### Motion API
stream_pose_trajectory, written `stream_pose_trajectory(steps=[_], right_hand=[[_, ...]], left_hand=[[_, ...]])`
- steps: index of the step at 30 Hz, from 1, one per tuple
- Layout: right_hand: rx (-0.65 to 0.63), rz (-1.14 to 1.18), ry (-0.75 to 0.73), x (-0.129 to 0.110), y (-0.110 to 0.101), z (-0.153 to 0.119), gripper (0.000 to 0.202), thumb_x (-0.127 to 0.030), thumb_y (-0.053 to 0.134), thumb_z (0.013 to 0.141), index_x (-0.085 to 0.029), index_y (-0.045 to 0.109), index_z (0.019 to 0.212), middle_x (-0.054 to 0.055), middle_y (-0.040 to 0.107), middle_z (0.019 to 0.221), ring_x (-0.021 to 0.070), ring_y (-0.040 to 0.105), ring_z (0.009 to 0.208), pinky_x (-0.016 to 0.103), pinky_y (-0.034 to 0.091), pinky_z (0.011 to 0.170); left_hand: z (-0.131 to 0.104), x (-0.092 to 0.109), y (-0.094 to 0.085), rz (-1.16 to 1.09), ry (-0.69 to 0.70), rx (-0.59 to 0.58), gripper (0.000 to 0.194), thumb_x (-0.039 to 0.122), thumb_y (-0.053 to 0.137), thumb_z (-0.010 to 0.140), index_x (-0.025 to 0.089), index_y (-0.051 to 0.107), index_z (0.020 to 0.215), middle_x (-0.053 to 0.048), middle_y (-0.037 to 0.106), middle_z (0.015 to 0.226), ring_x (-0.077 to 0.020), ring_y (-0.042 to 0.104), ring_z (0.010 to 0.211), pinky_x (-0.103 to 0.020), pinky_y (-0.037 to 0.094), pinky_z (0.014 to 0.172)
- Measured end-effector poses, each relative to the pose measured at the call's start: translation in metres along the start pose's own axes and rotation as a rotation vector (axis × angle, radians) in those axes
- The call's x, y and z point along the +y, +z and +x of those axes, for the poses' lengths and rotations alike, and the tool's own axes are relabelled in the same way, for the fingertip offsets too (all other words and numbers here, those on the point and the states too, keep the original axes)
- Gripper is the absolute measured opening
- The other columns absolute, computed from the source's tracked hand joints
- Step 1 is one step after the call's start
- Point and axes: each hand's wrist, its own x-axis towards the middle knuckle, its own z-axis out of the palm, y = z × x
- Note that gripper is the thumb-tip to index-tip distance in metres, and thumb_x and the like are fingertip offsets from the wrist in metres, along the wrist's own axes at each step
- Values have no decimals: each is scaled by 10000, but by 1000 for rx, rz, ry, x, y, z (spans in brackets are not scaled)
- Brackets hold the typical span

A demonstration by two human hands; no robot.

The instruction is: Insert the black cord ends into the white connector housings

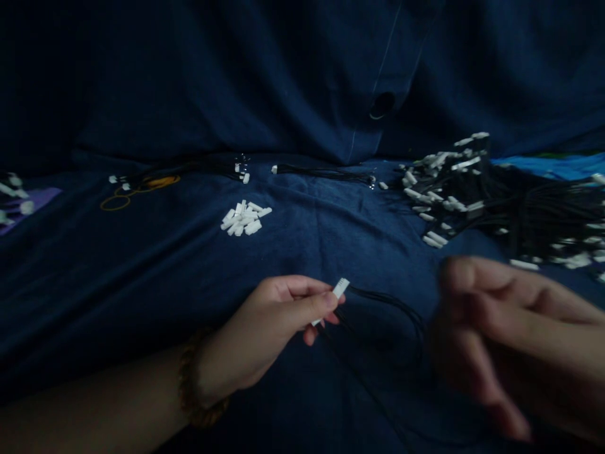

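Observation:
Between the thumb and fingers of my left hand [288, 309] is a white plastic connector [341, 288], tilted with its slotted end up and to the right. Thin black wires [390, 298] run from it toward the right, and more trail down below my fingers. To the right, my right hand [496, 334] is blurred and apart from the connector. Its thumb and index finger look pressed together while a lower finger points down; whatever they pinch is hidden. Beyond my left hand lies a small pile of loose white connectors [243, 218].
Dark blue cloth [142, 252] covers the surface. At right lies a big heap of black wires with white connectors [520, 208]. Two smaller wire bundles, one a black bundle [326, 172], lie at the back. A yellow rubber band [115, 203] and a purple item [40, 205] are at left.

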Motion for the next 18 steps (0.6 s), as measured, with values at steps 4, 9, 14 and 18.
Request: stream_pose_trajectory(steps=[4, 9, 14, 18], right_hand=[[-383, 332, 214, -12, 17, 0, 279, -385, 419, 866, -148, 490, 736, -4, 552, 553, 67, 507, 470, 145, 406, 440], [-353, 68, 171, -13, 22, 0, 291, -345, 406, 859, -142, 537, 697, -19, 451, 526, 63, 419, 464, 151, 347, 423], [-209, 14, 109, -17, 23, 0, 312, -412, 492, 788, -144, 558, 644, -21, 412, 481, 71, 399, 462, 155, 337, 417], [-199, 5, 111, -17, 25, 0, 316, -424, 506, 770, -146, 557, 629, -21, 394, 469, 73, 389, 464, 158, 335, 422]], left_hand=[[0, -1, -2, -49, -38, -67, 118, 239, 652, 700, 129, 665, 739, -9, 582, 650, -79, 497, 600, -165, 330, 480], [2, -2, -5, -73, -37, -109, 82, 209, 635, 718, 139, 674, 732, -9, 599, 665, -67, 513, 605, -144, 341, 473], [1, -2, -5, -102, -58, -114, 80, 197, 636, 719, 138, 680, 751, -6, 598, 651, -55, 517, 587, -129, 340, 466], [1, -2, -6, -93, -59, -120, 95, 207, 634, 725, 136, 684, 762, -8, 604, 656, -50, 520, 584, -119, 341, 462]])
